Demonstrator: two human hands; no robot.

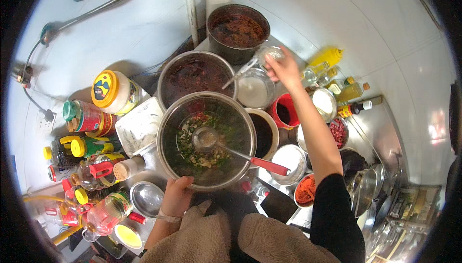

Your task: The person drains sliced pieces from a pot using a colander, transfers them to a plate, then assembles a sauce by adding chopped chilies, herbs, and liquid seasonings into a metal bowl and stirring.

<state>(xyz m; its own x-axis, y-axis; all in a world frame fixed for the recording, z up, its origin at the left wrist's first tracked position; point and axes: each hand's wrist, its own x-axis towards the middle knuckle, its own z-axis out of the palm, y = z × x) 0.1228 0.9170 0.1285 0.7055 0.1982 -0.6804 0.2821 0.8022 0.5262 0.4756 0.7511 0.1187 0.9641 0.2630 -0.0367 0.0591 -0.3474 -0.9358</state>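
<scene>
My left hand (179, 194) grips the near rim of a large stainless steel bowl (231, 176). Inside, chopped greens, minced pale bits and some red bits lie around a metal ladle (205, 139), whose red handle (270, 165) rests across the right rim. Farther off, my right hand (285, 67) holds a clear, round, lid-like piece (270, 53) by its edge. A pale spoon (242, 72) slants down-left from beside it; whether my fingers touch the spoon, I cannot tell. Just below is a clear container of white powder (254, 89).
Behind the bowl stand a basin of dark red sauce (196, 77) and a deep pot of chilli oil (236, 28). Bottles and jars (92, 147) crowd the left. To the right are a dark liquid tub (263, 133), a red container (283, 111) and a red paste bowl (305, 190).
</scene>
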